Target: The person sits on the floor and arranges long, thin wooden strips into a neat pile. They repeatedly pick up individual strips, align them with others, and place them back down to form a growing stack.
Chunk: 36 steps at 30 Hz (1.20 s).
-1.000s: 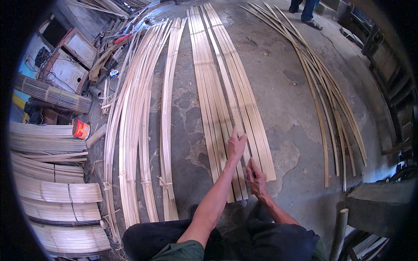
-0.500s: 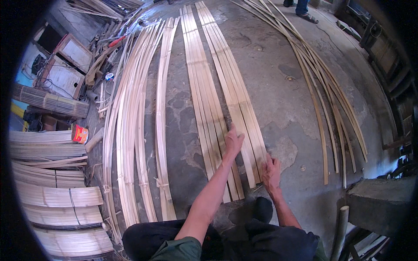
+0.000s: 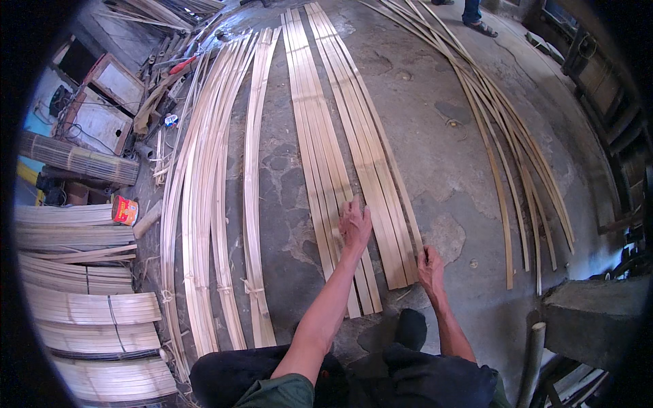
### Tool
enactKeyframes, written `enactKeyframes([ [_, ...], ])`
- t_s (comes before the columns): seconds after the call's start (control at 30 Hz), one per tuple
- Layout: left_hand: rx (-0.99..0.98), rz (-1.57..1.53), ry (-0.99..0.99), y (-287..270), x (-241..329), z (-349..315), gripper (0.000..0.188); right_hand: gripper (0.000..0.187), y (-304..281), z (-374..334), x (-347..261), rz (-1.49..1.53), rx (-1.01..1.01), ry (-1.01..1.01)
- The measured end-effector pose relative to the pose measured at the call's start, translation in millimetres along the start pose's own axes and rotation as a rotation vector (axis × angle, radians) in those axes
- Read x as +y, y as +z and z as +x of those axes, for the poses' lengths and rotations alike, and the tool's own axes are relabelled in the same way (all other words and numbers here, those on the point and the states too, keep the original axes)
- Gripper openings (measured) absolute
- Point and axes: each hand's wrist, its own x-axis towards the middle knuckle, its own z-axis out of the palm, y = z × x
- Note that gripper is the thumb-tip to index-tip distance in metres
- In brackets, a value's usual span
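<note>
Gray, patchy floor (image 3: 425, 163) fills most of the room. Two rows of long, flat, pale wood strips lie side by side in the middle: the left row (image 3: 320, 146) and the right row (image 3: 364, 146), with a thin gap between them. On the right edge of the right row, the outer strip (image 3: 400, 183) sits a little off from the others. Long tied bundles (image 3: 194, 197) lie to the left, and thin loose strips (image 3: 479, 88) cross each other on the far right. Shorter stacks (image 3: 88, 302) of strips are piled at the left side. Near the top, another person's foot (image 3: 481, 28) wears a sandal. The two hands are apart. The left hand (image 3: 355, 223) is over the left row, near its right edge, with bent fingers; I cannot tell if they hold a strip. The right hand (image 3: 430, 265) is at the low end of the outer strip, with its fingers close together; I cannot tell if they pinch it. Smallest is a red and yellow tub (image 3: 125, 210) beside the stacks.
</note>
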Motion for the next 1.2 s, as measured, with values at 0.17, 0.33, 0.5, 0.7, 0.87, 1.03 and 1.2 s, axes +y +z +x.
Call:
enactKeyframes([
  [0.17,0.17,0.167,0.053,1.8,-39.0,-14.0,0.056,0.02,-12.2,-15.2,-59.9,0.049,-0.035,0.087],
  [0.33,0.127,0.323,0.162,9.8,-48.7,-24.1,0.06,0.026,4.4,-37.9,-72.1,0.227,-0.031,0.1],
  [0.5,0.042,0.458,0.231,9.8,-54.4,-30.9,0.058,0.027,40.7,-54.8,-72.1,0.269,-0.127,0.118],
  [0.7,0.024,0.425,0.215,10.2,-56.8,-30.2,0.057,0.042,46.3,-64.4,-85.4,0.26,-0.289,0.137],
  [0.87,0.048,0.387,0.21,12.1,-55.2,-30.3,0.056,0.048,55.0,-69.9,-61.6,0.194,-0.29,0.056],
  [1.03,0.086,0.386,0.222,10.4,-61.7,-29.5,0.054,0.053,61.2,-79.7,-50.2,0.109,-0.329,-0.104],
  [1.2,0.113,0.34,0.236,12.3,-57.7,-29.0,0.049,0.049,56.4,-79.6,-52.9,0.066,-0.34,-0.065],
])
